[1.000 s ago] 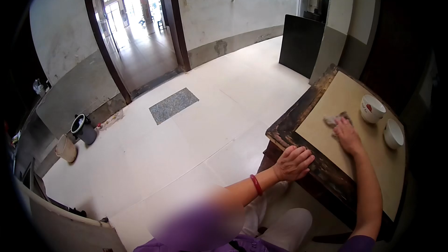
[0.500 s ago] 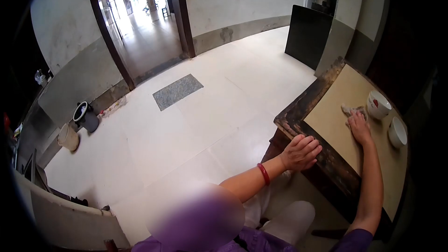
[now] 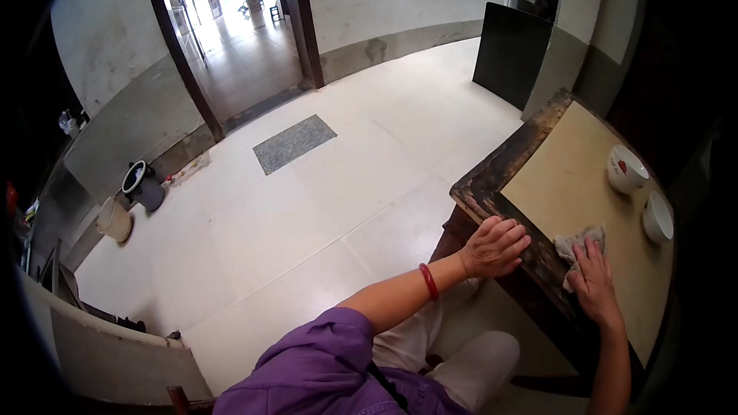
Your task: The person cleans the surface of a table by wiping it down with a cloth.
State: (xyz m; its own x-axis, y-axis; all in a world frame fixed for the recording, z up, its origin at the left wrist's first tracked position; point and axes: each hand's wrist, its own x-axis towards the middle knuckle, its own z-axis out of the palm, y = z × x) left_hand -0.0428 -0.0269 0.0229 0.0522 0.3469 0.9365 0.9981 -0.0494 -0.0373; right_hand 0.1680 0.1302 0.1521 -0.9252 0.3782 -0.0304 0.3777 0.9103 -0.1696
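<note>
My left hand [image 3: 496,247] rests at the near edge of the table [image 3: 530,250], fingers together and curled over its worn dark wooden rim. A crumpled greyish cloth [image 3: 576,240] lies on the tan tabletop beside that rim. Over the cloth is my right hand [image 3: 596,280], pressing it down with the fingers stretched forward. Farther along the tabletop stand a white bowl with a red pattern [image 3: 626,169] and a plain white bowl [image 3: 656,217], both apart from my hands.
Pale floor tiles spread to the left, with a grey speckled slab [image 3: 295,143] set among them. A dark bin [image 3: 144,187] and a beige bucket [image 3: 114,220] stand by the left wall. A black panel [image 3: 511,58] leans near the pillar. An open doorway [image 3: 246,46] is at the back.
My right hand has drawn the cloth back toward me, away from the patterned bowl and closer to the table's near rim. My left hand stays on the edge.
</note>
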